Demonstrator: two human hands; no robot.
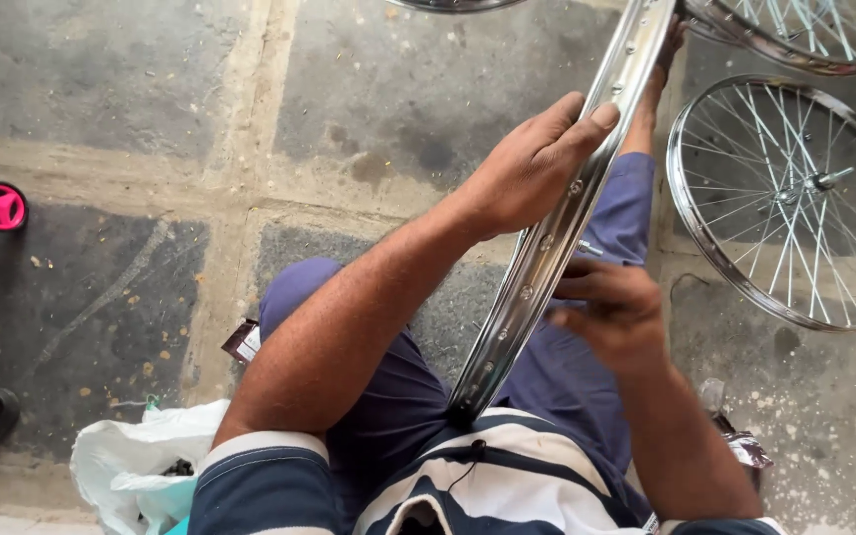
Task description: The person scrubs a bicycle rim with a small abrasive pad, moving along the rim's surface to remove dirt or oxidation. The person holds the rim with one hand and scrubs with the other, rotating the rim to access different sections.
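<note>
Steadiness of the bare, shiny chrome wheel rim (557, 233) matters most here: it is propped edge-on against the striped shirt and runs up across the lap in blue trousers to the top of the view. Nearest, the right hand (614, 315) is curled at the rim's inner side, its fingertips pinched together beside one of the spoke holes; something small, perhaps a spoke nipple, may be held there, but that cannot be made out. Higher up, the left hand (532, 168) is wrapped over the rim's outer edge, fingers pressed flat along the metal. That grip should be kept firm so the hole stays put while the fingertips work, and the rim is best turned a little at a time, one hole after another.

A white plastic bag (136, 466) lies on the stone floor by the left knee. Farther off to the right, a finished spoked chrome wheel (790, 198) lies flat, with another spoked wheel (814, 35) partly in view beyond it. A pink round wheel cap (0, 206) shows at the far left edge.
</note>
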